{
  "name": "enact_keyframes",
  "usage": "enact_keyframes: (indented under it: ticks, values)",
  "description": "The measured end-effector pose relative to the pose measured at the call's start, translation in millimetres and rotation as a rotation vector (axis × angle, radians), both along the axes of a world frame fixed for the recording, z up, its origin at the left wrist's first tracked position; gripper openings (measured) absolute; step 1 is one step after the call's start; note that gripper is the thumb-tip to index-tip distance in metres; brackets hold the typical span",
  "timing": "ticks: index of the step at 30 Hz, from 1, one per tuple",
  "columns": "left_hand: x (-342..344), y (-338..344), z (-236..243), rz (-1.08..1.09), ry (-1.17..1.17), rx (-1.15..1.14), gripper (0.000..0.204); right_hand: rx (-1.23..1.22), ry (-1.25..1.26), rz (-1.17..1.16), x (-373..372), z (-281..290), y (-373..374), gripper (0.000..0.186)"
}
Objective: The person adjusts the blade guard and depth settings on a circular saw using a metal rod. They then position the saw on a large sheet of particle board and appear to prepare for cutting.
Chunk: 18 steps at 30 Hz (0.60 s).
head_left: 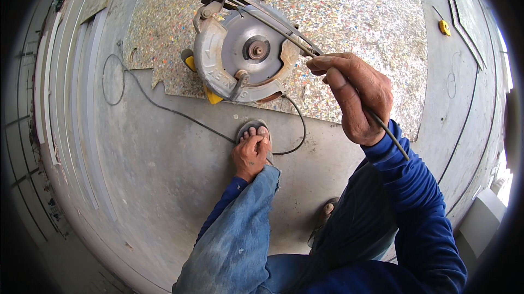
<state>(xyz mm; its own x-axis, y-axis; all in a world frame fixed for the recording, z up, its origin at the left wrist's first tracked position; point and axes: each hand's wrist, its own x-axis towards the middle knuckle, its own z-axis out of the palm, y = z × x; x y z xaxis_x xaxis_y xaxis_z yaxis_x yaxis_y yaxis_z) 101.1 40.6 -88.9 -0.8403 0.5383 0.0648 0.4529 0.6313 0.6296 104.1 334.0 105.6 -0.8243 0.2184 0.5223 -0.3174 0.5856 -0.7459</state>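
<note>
1. The grey floor (158,196) spreads under everything, with long pale strips (90,125) lying along its left side.
2. A board (360,16) speckled in many colours lies flat on the floor ahead of the person.
3. The person's legs, in worn blue jeans (229,228), come in from below; the left foot (261,132), in a sandal, stands just short of the board's near edge.
4. A circular saw (211,57) lies on the board by that edge, its blade side facing up, yellow parts showing beneath it.
5. The round blade (234,37) is bare over much of its face, with a bolt at its centre.
6. The right hand (357,95) is raised to the right of the saw, thumb and fingers closed around a thin rod.
7. The left hand (251,157) rests over the left foot, fingers bent at the toes; whether they grip cannot be told.
8. A dark cord (188,118) curves from the saw, passes the left foot and loops at the left.
9. The thin rod (391,136) slants from the right wrist up across the saw; whether its far end touches cannot be told.
10. A small yellow tool (444,28) lies at upper right.
</note>
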Motion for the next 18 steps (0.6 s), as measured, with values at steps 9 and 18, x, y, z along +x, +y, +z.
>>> enact_keyframes:
  ticks: [9,18]
  values:
    - [0.7,0.1,0.1,0.009,0.005,0.008,0.011,0.015,0.032,0.058,-2.6,-3.9,0.6,0.014]
    - [0.8,-1.4,-1.5,0.003,0.001,0.024,0.012,-0.051,-0.033,-0.003,2.2,2.2,-4.1,0.015]
